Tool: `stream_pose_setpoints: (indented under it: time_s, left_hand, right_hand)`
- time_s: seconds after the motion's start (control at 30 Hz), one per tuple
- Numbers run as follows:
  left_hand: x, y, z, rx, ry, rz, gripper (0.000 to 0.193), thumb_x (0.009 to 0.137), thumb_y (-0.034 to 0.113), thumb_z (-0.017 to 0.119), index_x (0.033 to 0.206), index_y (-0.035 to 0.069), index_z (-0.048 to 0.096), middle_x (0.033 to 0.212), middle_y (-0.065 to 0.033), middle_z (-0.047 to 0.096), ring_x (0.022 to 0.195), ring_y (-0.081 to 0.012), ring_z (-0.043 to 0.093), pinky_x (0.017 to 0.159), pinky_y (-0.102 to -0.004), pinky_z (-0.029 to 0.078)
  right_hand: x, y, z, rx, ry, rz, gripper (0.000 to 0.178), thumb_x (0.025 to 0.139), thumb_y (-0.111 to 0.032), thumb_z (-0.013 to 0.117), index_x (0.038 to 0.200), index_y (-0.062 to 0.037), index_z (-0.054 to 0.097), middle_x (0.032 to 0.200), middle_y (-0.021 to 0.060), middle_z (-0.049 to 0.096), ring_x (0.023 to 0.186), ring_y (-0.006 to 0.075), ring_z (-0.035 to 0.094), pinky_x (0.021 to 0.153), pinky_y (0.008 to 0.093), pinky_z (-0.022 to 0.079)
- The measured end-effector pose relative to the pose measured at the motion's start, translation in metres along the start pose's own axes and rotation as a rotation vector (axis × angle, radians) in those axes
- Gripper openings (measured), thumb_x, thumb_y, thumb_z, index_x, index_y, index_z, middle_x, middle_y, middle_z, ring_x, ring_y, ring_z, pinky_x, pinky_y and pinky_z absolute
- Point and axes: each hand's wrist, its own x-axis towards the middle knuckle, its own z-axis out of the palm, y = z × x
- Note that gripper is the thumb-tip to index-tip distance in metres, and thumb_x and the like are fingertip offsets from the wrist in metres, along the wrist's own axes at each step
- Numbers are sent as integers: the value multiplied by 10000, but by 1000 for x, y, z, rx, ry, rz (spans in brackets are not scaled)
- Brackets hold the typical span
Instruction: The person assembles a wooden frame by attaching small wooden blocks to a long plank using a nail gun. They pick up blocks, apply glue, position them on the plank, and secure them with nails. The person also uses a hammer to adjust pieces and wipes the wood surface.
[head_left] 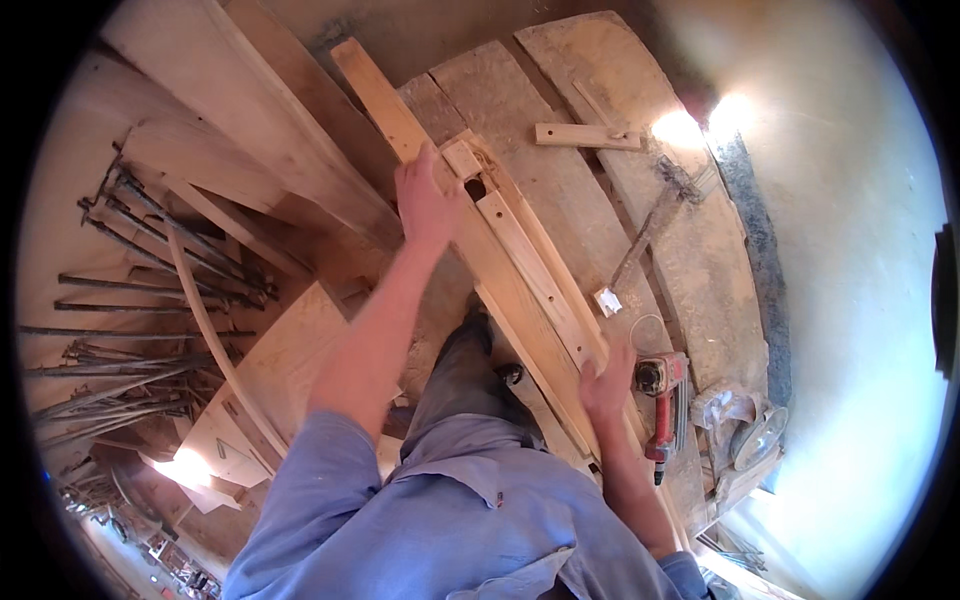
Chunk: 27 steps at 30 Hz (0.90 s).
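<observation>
A long wooden board [515, 310] runs slantwise from the far left toward me, at the bench's near side. My left hand [428, 200] is closed around its far part. Along the board lies a narrow wooden strip [530, 265] with several holes, and a small wood block [462, 158] sits at its far end, past a dark gap. My right hand [606, 385] grips the near end of the holed strip, thumb on the near side; its fingertips are partly hidden. To the right of that hand rests a red power tool [662, 415].
On the plank bench [700, 260] lie a hammer [645, 235], a short holed wood piece [588, 136], a small white box [607, 302] and a clear plastic container [725, 408]. Several metal clamps [150, 305] and large boards [240, 110] stand at left.
</observation>
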Motion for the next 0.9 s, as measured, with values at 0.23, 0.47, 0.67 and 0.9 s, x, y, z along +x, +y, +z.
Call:
stream_pose_setpoints:
  time_s: [0.23,0.47,0.67,0.9]
  left_hand:
    - [-201,24,35,-277,-76,-371,832,784,136,701,1503,-19,311,1385,-272,507,1282,-430,522,1104,-478,416]
    - [-256,64,24,-336,-407,-601,940,871,235,712,1587,24,140,1419,-300,488,1340,-394,498,1115,-447,418]
    - [-269,65,30,-500,-540,-650,1004,918,298,677,1603,20,-3,1428,-334,484,1323,-420,518,1113,-441,416]
    - [-270,61,16,-657,-509,-589,1000,951,323,641,1603,13,-50,1444,-318,495,1321,-413,529,1102,-423,420]
  right_hand:
    - [-146,17,-19,-42,-146,25,581,760,-46,692,1313,-5,520,1259,261,519,1213,488,453,1048,554,382]
    - [-223,99,-16,-223,-122,10,516,673,-84,774,1147,-54,571,1106,218,543,1100,455,506,922,537,437]
    - [-270,208,13,-216,-166,60,384,738,-8,564,1118,-35,607,1016,289,591,954,501,588,780,572,475]
    - [-236,171,-16,-8,-268,352,245,775,-74,601,992,-44,710,865,277,679,872,451,674,760,503,528]
